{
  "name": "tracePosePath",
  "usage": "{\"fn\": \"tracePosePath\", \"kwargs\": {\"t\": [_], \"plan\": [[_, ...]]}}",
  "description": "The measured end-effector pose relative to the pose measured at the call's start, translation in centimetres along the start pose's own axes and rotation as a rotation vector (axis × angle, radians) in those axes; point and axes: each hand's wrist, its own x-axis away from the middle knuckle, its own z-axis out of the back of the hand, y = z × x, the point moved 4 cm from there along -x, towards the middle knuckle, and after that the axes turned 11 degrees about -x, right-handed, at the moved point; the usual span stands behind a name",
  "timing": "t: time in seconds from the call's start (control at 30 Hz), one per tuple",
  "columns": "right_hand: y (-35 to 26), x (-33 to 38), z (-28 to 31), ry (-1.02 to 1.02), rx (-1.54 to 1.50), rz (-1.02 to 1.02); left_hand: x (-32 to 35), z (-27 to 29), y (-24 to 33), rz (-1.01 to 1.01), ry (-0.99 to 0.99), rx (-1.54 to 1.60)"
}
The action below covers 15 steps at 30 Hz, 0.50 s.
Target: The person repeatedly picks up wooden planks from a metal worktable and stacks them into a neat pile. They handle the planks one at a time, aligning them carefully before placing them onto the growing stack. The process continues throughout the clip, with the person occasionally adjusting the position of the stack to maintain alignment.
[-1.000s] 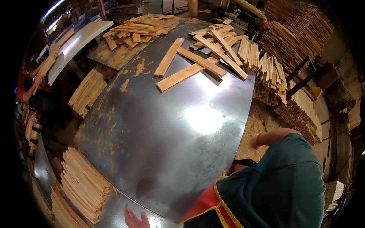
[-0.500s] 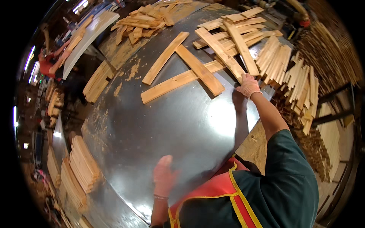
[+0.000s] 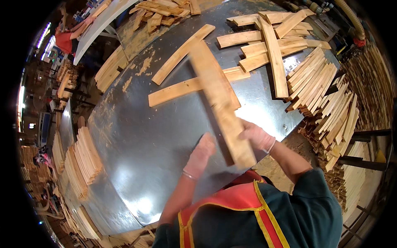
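Wide fisheye view from head height, facing down and forward, close over hands (image 3: 257, 137) and metal tabletop (image 3: 159, 142)

held board (image 3: 225, 113): motion-blurred, I can't read its grain | right hand (image 3: 258, 137): some fingers hidden from me | left hand (image 3: 200, 155): smeared, fingers indistinct | wood pile (image 3: 163, 14): cut by top edge

The table (image 3: 165, 136) is grey metal, with sawdust (image 3: 145, 66) along its left side and white glare (image 3: 140, 205) at its near and right edges. Left of the table's far end stands a white bench (image 3: 97, 32); farther left of the table, tube lights (image 3: 44, 35) glow in the dim room. A ribbed hose (image 3: 351, 17) bends past the table's far right corner. Right of the table are dark rack arms (image 3: 364, 164) and brown floor (image 3: 292, 143).
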Motion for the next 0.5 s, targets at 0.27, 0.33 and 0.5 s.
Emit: {"fn": "tracePosePath", "kwargs": {"t": [0.27, 0.33, 0.5], "plan": [[-2.9, -11.0, 6.3, 0.631, 0.820, 0.186, 0.2, 5.3, 0.2, 0.076, 0.430, 0.486], [-0.7, -11.5, 5.4, 0.376, 0.337, 0.177, 1.9, 7.2, -0.7, 0.043, 0.433, 0.433], [4.9, -2.5, -3.8, 0.630, 1.021, 0.352, 6.7, 9.0, -1.1, 0.036, 0.458, 0.387]]}}
